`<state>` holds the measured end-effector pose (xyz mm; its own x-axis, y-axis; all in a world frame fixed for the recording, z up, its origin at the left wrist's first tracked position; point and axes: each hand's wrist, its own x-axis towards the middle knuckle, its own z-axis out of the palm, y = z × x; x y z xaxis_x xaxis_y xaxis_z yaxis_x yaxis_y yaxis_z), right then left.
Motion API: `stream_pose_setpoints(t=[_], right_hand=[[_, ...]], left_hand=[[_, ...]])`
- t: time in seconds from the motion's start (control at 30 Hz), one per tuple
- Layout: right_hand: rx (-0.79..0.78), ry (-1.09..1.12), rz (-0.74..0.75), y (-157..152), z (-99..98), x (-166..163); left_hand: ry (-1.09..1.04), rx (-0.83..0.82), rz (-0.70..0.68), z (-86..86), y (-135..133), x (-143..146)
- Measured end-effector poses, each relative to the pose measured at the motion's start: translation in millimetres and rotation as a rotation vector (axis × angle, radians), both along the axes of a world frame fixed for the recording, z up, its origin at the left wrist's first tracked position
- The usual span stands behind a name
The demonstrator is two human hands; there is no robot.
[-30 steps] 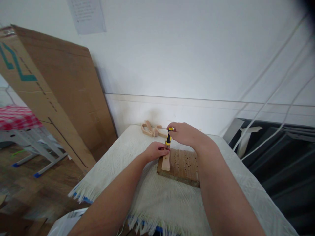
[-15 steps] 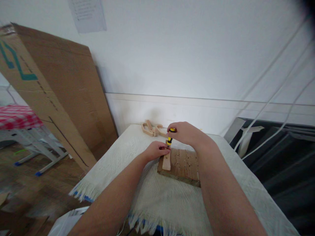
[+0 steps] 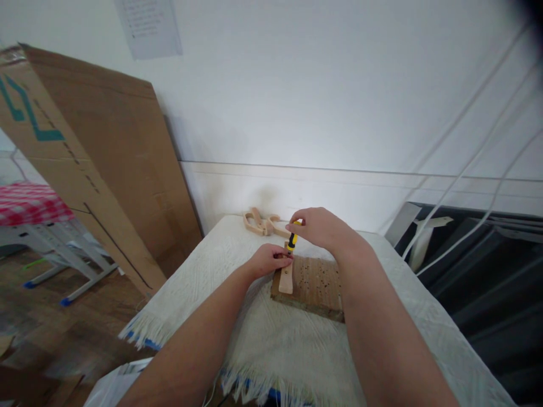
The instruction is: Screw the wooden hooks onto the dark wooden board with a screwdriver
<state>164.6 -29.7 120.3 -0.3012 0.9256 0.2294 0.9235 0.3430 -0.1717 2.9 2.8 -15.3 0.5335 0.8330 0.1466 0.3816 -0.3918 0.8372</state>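
My right hand (image 3: 319, 227) is closed round the top of a small yellow and black screwdriver (image 3: 291, 241), which stands nearly upright with its tip down on a light wooden strip (image 3: 286, 277). The strip lies on the left side of a brown board full of small holes (image 3: 316, 285). My left hand (image 3: 268, 260) is closed at the far end of the strip, fingertips pinched beside the screwdriver's tip; what they pinch is hidden.
The board rests on a table covered by a white fringed cloth (image 3: 220, 282). Several light wooden parts (image 3: 262, 223) lie at the table's far edge by the wall. A big cardboard sheet (image 3: 85, 152) leans at left. White cables (image 3: 470, 158) hang at right over dark panels (image 3: 487, 282).
My right hand has shifted slightly on the screwdriver's top, which has leaned a little. The left hand, strip and board stay in place.
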Motion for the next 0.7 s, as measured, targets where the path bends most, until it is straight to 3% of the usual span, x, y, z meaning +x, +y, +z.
stream_pose_setpoints(t=[0.23,0.5,0.7], right_hand=[[-0.055,0.040,0.103,1.3,-1.3,-1.1],[-0.022,-0.032,-0.014,-3.9,2.1,-1.7],[0.007,0.018,0.056,-1.9,-0.5,-3.5]], left_hand=[[-0.031,-0.031,-0.026,1.6,-0.7,-0.6],[-0.088,-0.077,-0.041,-4.0,1.9,-1.3],[-0.086,-0.078,-0.061,-1.1,0.1,-2.0]])
